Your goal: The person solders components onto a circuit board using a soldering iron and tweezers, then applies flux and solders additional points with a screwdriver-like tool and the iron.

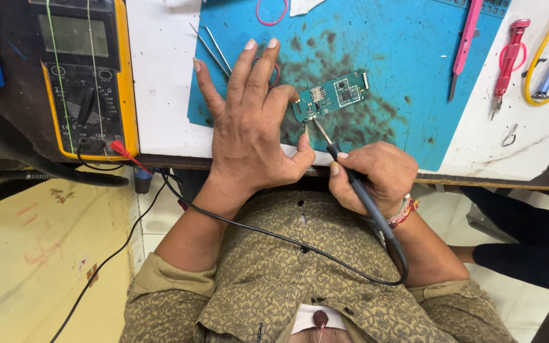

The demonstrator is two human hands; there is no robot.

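The person's left hand [249,124] lies spread flat on the blue work mat [401,57], fingers fanned toward the far side, the index finger's side pressing the near-left end of a small green circuit board [330,95]. It is open and closes round nothing. The board lies tilted near the middle of the mat, on a patch darkened with smudges, its right end free and unobstructed.

The right hand [373,178] sits at the table's near edge, closed round a black probe [351,174] like a pen. The metal tip points up-left and meets the board's lower-left edge, just beside the left thumb. The probe's black lead loops back across the person's chest to the yellow multimeter [87,76] standing at the far left of the white tabletop [160,95].

A pair of tweezers [211,47] lies partly under the left fingers, crossing the mat's left edge. A red rubber band [271,16] rests near the mat's far edge. To the right the mat is open up to a pink pry tool [465,44]; beyond it, on the white surface, lie a red screwdriver [506,63], a yellow cable [544,51] and a small metal hook [509,134]. The mat's near edge almost meets the table's edge, where both wrists cross it.
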